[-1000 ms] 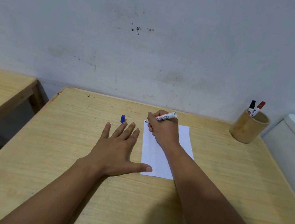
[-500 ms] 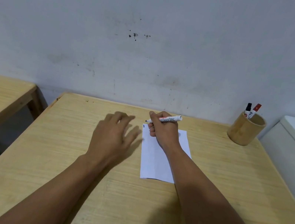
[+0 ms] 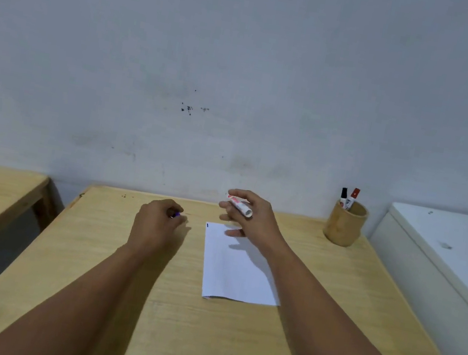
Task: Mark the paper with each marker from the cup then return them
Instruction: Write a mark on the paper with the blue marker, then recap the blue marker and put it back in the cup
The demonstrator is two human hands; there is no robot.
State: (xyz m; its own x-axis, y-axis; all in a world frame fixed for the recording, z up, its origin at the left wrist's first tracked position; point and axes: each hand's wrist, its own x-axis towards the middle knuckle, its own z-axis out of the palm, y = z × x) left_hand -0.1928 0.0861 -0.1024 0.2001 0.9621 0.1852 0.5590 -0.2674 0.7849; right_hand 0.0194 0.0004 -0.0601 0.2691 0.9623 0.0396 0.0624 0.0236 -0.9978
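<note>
Marker (image 3: 239,205) gripped in right hand (image 3: 253,219) — left hand (image 3: 157,223) curled over mostly hidden blue cap (image 3: 176,215).

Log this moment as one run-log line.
left hand: closing on blue cap | right hand: holds marker above paper | cup: two markers

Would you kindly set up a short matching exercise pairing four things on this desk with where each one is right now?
Things:
1. white marker
2. blue cap
3. red-capped marker
4. paper

Places:
A. standing in the bamboo cup
B. lying flat on the table
C. at the fingers of the left hand
D. held in the right hand, above the paper's far edge

Pairs: 1-D, 2-C, 3-A, 4-B
</note>
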